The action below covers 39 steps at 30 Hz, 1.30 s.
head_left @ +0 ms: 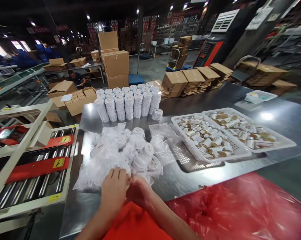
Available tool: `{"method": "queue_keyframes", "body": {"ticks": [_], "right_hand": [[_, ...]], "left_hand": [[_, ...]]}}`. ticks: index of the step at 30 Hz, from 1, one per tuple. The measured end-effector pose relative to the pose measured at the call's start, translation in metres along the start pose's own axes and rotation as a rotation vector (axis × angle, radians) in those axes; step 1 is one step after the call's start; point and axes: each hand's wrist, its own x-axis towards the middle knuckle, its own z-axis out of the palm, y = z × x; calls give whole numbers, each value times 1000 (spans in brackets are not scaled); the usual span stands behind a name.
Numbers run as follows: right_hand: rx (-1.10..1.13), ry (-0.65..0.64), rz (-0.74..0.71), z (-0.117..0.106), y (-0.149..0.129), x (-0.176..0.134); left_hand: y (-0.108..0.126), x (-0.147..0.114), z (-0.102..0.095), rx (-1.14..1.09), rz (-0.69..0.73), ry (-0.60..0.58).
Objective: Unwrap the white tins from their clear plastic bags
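Observation:
My left hand [114,184] and my right hand [138,187] meet at the near side of a heap of bubble-wrap bags [107,156]. Curled fingers of both hands close on a clear bubble-wrap bag [124,164], which they partly hide. Round white discs show through several bags in the heap. Behind it stand rows of stacked round white discs [129,105], with one short stack [157,114] in front at the right. Flat bubble-wrap bags [165,146] lie to the right of the heap.
Two white plastic baskets [190,150] of small white-and-gold items sit on the metal table [175,178]. Red plastic sheeting [240,206] covers the near right. A roller conveyor [37,176] runs at left. Folded cartons [174,83] line the back; a person [76,78] crouches beyond.

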Motion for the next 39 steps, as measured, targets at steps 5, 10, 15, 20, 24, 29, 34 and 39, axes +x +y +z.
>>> {"method": "queue_keyframes", "body": {"ticks": [5,10,15,20,24,29,34,39], "right_hand": [[21,72,26,-7,-13,7],[-53,169,-28,-14,-10,15],[-50,111,42,-13,-4,12],[-335,248,-90,-19,-8,17],[-933,310,-368,-24,-43,11],[-1333,316,-422,-20,-74,-1],[-1430,375,-405,-27,-78,-5],[-1263,468,-448,-52,-93,-5]], "left_hand": [[-19,14,-16,-501,-282,-94],[-19,19,-20,-790,-427,-125],[-25,17,-12,-1029,-580,-136],[-35,15,-4,-1161,-633,-201],[-41,16,-2,-1038,-577,-273],[-36,18,-5,-931,-548,-333],[-31,22,-3,-956,-481,-360],[0,57,11,-1236,-443,-355]]}}
